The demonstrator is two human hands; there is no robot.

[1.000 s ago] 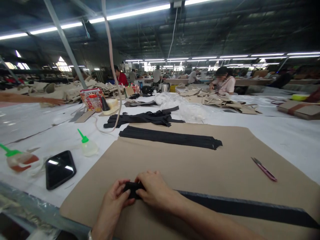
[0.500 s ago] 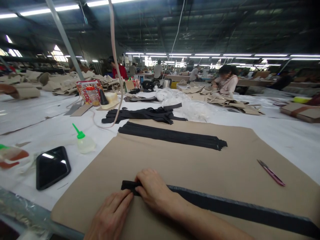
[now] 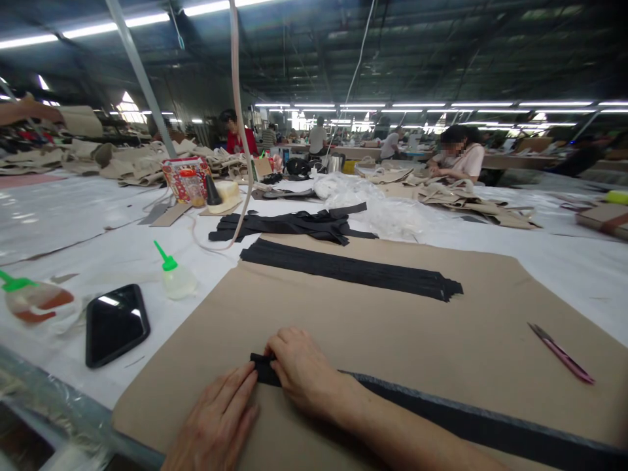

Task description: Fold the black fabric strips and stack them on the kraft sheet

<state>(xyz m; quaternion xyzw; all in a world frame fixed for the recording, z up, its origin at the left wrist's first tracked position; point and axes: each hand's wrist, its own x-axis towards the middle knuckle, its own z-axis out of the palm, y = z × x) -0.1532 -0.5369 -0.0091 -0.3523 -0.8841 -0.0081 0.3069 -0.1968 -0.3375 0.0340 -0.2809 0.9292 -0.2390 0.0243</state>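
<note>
A long black fabric strip [image 3: 490, 430] with a greyish upper edge lies across a tan sheet [image 3: 343, 320], running off to the lower right. My right hand [image 3: 307, 379] pinches it close to its left end, where the edge appears folded over; the fingertips partly cover the fold. Flat and stretched out, my left hand [image 3: 216, 418] touches that same end with its fingertips, its thumb resting on the sheet. Farther up the sheet is a stack of black strips [image 3: 348, 268]. Thread snips [image 3: 562, 353] with pink handles lie at the right.
Left of the sheet are a black phone [image 3: 118, 325], a clear bottle with a green nozzle [image 3: 177, 281] and a reddish one [image 3: 36, 299]. Loose black strips [image 3: 289, 226], a hanging hose [image 3: 239, 98] and clear plastic [image 3: 363, 199] lie beyond. A co-worker [image 3: 458, 160] sits across the table.
The view has turned slightly left, so objects sit farther right. Both hands have shifted a little toward the strip's left end, the left fingertips now right at it.
</note>
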